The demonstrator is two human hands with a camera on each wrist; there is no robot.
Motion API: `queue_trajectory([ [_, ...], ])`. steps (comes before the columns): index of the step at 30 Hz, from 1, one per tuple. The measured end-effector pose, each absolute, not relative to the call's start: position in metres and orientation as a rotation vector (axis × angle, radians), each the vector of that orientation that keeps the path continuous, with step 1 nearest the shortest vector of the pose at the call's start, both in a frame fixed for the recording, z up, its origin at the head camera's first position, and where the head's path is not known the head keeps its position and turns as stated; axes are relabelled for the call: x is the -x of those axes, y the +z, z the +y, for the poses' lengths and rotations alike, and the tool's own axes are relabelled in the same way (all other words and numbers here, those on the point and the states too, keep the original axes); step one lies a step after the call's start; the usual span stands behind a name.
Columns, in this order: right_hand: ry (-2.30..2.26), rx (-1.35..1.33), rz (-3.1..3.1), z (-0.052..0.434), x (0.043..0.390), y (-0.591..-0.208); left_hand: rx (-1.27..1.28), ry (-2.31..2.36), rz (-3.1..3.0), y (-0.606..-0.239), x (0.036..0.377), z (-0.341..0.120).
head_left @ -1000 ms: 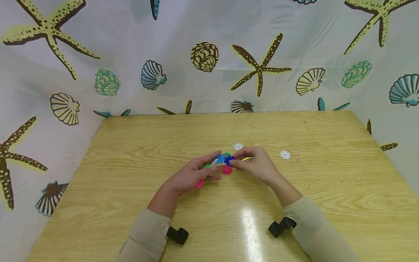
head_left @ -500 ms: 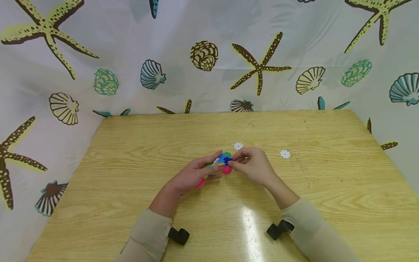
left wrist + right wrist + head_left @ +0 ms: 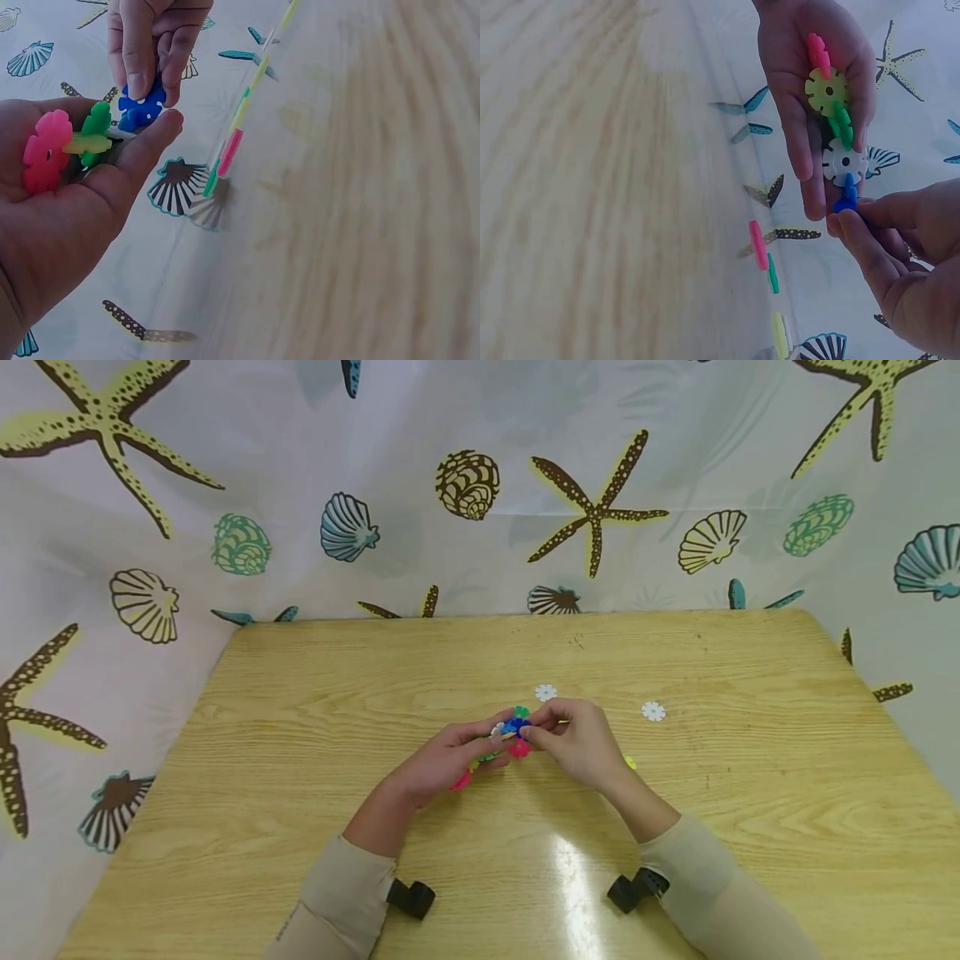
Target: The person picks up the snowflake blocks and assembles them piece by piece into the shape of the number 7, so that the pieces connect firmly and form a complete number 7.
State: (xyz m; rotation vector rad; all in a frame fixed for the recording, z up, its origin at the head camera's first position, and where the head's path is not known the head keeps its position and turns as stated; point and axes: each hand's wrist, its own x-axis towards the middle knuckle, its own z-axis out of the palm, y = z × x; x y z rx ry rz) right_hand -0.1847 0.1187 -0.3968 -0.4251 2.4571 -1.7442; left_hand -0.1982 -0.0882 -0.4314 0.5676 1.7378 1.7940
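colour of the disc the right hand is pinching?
Blue. The disc pinched by the right hand shows best in the left wrist view.

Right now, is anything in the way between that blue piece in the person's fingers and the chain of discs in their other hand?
Nothing visible. The right hand pinches the blue disc right against the white disc at the chain's end, which lies in the left hand.

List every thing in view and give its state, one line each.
left hand: grip curled round the disc chain, holding it.
right hand: pinches the blue disc.
disc chain: joined pink, yellow, green, white, lying in the left palm.
blue disc: at the chain's white end.
two white discs: loose, flat on the table.
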Motion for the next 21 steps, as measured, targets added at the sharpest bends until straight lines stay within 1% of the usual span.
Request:
queue_trajectory([
  [3, -1.746, 0.433, 2.467, 0.118, 0.180, -0.388, -0.587, 1.811, 1.713, -0.432, 0.199, -0.088],
  [9, -1.712, 0.439, 2.471, 0.116, 0.181, -0.385, -0.513, 1.876, 1.644, -0.430, 0.198, -0.089],
  [16, -1.657, 0.405, 2.499, 0.126, 0.201, -0.418, -0.503, 1.943, 1.511, -0.431, 0.200, -0.089],
  [21, -1.663, 0.442, 2.525, 0.126, 0.200, -0.420, -0.543, 1.951, 1.417, -0.434, 0.198, -0.085],
])
